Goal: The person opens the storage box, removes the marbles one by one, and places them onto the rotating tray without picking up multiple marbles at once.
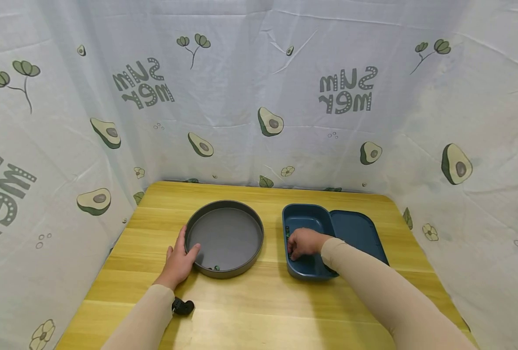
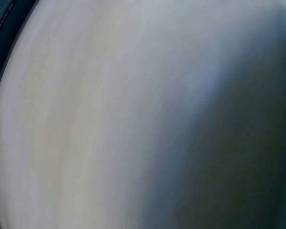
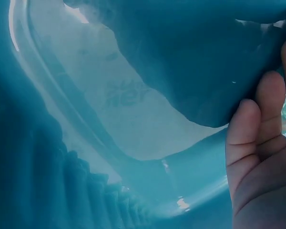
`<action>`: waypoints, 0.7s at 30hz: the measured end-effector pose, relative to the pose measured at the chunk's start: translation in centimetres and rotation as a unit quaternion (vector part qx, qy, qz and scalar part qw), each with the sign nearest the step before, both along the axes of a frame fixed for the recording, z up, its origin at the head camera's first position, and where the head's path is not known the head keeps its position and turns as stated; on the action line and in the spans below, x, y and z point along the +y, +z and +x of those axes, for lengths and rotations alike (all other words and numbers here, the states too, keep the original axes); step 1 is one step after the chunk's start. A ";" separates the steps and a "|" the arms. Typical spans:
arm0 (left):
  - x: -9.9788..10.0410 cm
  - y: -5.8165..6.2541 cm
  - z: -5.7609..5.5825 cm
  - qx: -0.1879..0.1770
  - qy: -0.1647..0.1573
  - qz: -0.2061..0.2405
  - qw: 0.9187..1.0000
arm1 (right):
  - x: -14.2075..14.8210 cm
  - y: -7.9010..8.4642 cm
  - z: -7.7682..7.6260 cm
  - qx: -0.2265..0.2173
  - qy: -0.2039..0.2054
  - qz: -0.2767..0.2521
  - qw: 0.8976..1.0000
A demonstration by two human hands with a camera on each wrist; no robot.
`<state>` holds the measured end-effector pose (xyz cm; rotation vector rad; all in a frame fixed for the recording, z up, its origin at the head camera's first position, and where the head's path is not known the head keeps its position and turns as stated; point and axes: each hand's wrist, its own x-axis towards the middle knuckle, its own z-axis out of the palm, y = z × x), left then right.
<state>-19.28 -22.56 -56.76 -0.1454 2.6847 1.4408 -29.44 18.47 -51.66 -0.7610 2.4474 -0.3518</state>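
My left hand (image 1: 179, 262) holds the left side of a round grey pan (image 1: 259, 243), thumb over the rim and fingers along the outer wall. Small dark green balls, like glass marbles (image 1: 216, 268), lie at the pan's near edge. My right hand (image 1: 303, 243) reaches down into a blue rectangular box (image 1: 304, 210), fingers bent by its left wall. More of these balls (image 1: 287, 229) line that wall. Behind the fingers (image 3: 244, 121) in the right wrist view, a shiny green bit shows; I cannot tell whether they hold it. The left wrist view is a pale blur.
A flat blue lid (image 1: 359, 233) lies against the box's right side, partly beneath the right forearm. At the left wrist sits a small black device (image 1: 182, 306). The wooden table (image 1: 241, 311) backs onto a white printed curtain (image 1: 241, 97).
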 end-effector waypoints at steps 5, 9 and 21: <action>0.1 0.1 0.0 -0.004 0.004 -0.003 1.000 | 0.1 -0.2 0.1 -0.009 -0.004 -0.008 1.000; 0.1 0.1 0.1 -0.005 0.004 -0.004 1.000 | 0.2 -0.3 0.0 -0.015 -0.005 -0.010 1.000; 0.1 0.4 0.2 -0.013 0.005 0.000 1.000 | 0.4 -0.6 0.1 -0.025 -0.023 -0.021 0.999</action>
